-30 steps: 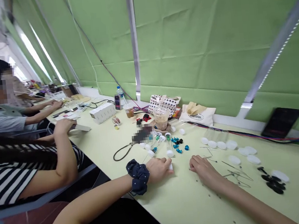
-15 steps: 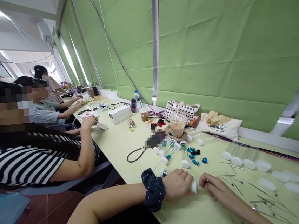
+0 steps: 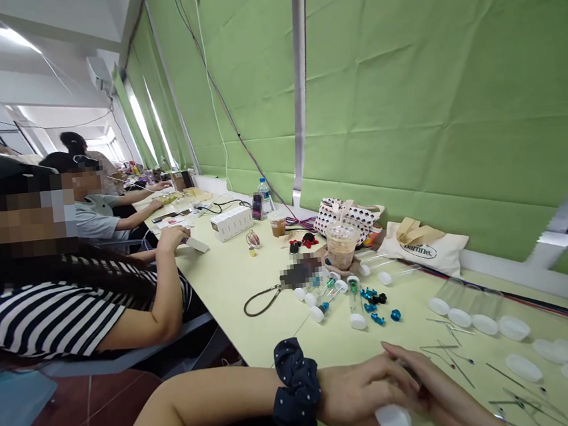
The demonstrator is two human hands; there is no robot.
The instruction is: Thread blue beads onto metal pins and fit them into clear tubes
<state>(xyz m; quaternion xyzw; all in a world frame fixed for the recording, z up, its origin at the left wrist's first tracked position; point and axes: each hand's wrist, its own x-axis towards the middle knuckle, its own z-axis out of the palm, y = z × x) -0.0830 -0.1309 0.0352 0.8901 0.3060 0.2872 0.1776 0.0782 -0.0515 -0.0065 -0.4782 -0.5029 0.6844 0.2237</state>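
Note:
My left hand [image 3: 364,393], with a dark dotted scrunchie [image 3: 297,392] on its wrist, is closed round a tube whose round white cap [image 3: 394,422] shows under the fingers. The fingers cover the tube's body. My right hand [image 3: 431,383] meets it at the fingertips, fingers drawn together. Something small and dark shows between the two hands, too hidden to name. Beyond them lie clear tubes with white caps [image 3: 358,321], some with green or blue parts inside. Shiny blue fittings [image 3: 377,318] lie beside them. Thin metal rods [image 3: 456,357] are scattered to the right of my right hand.
More white-capped tubes [image 3: 459,318] and loose white caps [image 3: 524,367] lie on the right. An iced drink cup [image 3: 341,247], a patterned bag [image 3: 331,212] and a canvas bag [image 3: 425,246] line the back. A co-worker in a striped top [image 3: 48,323] sits on the left, near a white box [image 3: 232,224].
Both hands have moved closer to me and come together; they were apart before. The left hand still holds the tube, and its cap now faces me more. The view has shifted slightly.

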